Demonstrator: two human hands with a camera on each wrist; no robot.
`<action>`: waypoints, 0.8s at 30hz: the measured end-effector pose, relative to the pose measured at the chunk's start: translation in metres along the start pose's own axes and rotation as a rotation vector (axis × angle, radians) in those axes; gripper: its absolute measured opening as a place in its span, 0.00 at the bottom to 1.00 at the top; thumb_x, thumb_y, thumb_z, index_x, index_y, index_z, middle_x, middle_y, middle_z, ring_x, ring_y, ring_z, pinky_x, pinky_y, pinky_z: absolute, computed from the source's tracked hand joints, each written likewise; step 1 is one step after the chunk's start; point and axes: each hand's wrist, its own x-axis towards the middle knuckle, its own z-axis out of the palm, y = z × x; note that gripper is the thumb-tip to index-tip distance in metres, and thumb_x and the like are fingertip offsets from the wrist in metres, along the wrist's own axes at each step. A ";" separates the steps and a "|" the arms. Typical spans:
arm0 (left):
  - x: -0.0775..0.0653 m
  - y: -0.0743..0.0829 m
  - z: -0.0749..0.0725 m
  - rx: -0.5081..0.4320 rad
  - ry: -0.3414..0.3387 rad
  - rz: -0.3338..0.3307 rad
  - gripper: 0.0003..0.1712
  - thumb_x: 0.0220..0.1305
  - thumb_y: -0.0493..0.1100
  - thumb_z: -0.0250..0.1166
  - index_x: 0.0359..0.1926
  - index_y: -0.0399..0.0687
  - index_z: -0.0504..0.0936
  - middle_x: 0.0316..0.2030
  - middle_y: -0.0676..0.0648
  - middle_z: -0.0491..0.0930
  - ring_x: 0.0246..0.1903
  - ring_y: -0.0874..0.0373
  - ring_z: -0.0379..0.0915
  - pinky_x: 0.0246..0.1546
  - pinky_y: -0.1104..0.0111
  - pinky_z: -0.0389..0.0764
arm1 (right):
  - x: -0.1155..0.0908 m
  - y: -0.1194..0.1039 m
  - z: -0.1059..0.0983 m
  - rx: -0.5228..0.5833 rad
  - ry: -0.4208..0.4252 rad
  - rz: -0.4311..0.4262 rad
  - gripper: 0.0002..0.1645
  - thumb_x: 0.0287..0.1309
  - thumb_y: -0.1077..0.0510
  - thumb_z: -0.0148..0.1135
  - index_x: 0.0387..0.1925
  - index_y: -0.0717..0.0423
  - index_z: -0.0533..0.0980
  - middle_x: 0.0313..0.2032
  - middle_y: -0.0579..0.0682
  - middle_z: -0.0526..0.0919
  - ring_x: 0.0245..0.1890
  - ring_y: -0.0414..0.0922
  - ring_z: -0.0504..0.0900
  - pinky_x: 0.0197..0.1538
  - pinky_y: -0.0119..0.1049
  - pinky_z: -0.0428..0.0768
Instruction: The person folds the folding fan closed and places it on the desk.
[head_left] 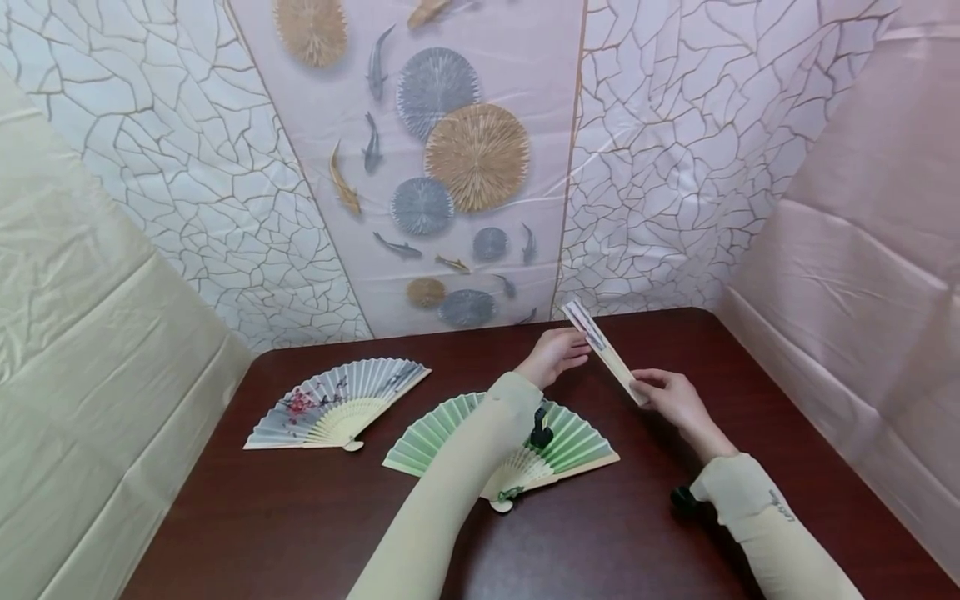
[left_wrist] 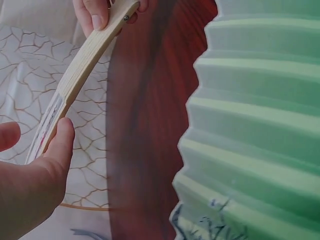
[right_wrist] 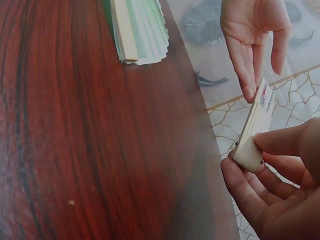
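A folded hand fan (head_left: 617, 363) with pale wooden ribs and a patterned edge is held slanting above the right part of the table. My right hand (head_left: 675, 402) pinches its pivot end between thumb and fingers. At the far end my left hand (head_left: 557, 357) has its fingers extended, the fingertips right at the fan's side; in the left wrist view, its thumb and fingers stand apart around the folded leaf (left_wrist: 46, 125). Beneath the left forearm lies a spread green fan (head_left: 583, 442), partly hidden by the sleeve.
Left of the green fan, a spread grey-white fan (head_left: 337, 400) with red blossoms lies on the dark red-brown table (head_left: 300, 517). A patterned cloth (head_left: 480, 158) hangs behind the table's back edge, and pale cloth walls (head_left: 862, 275) stand at both sides.
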 end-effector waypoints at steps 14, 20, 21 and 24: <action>0.000 -0.020 -0.004 0.092 -0.059 -0.151 0.20 0.75 0.38 0.56 0.62 0.31 0.75 0.63 0.29 0.72 0.62 0.39 0.73 0.61 0.56 0.77 | -0.004 0.016 -0.005 -0.064 -0.124 -0.022 0.22 0.68 0.61 0.62 0.56 0.77 0.75 0.40 0.61 0.84 0.29 0.44 0.82 0.33 0.36 0.85; 0.000 -0.022 -0.004 0.121 -0.062 -0.156 0.21 0.75 0.38 0.55 0.63 0.31 0.76 0.60 0.30 0.75 0.60 0.40 0.74 0.60 0.58 0.78 | -0.005 0.016 -0.006 -0.086 -0.139 -0.017 0.22 0.68 0.61 0.61 0.56 0.76 0.75 0.39 0.60 0.84 0.29 0.44 0.82 0.32 0.35 0.84; 0.000 -0.022 -0.005 0.128 -0.065 -0.160 0.21 0.75 0.38 0.55 0.63 0.31 0.76 0.60 0.30 0.75 0.60 0.41 0.74 0.60 0.58 0.78 | -0.005 0.016 -0.006 -0.085 -0.142 -0.011 0.22 0.68 0.61 0.61 0.56 0.76 0.75 0.39 0.60 0.84 0.29 0.44 0.81 0.32 0.35 0.84; -0.001 -0.024 -0.008 0.147 -0.072 -0.177 0.21 0.76 0.39 0.54 0.64 0.32 0.75 0.60 0.31 0.75 0.60 0.41 0.75 0.60 0.59 0.78 | -0.006 0.018 -0.005 -0.083 -0.165 -0.003 0.22 0.69 0.62 0.61 0.56 0.77 0.75 0.39 0.59 0.84 0.29 0.43 0.81 0.33 0.34 0.83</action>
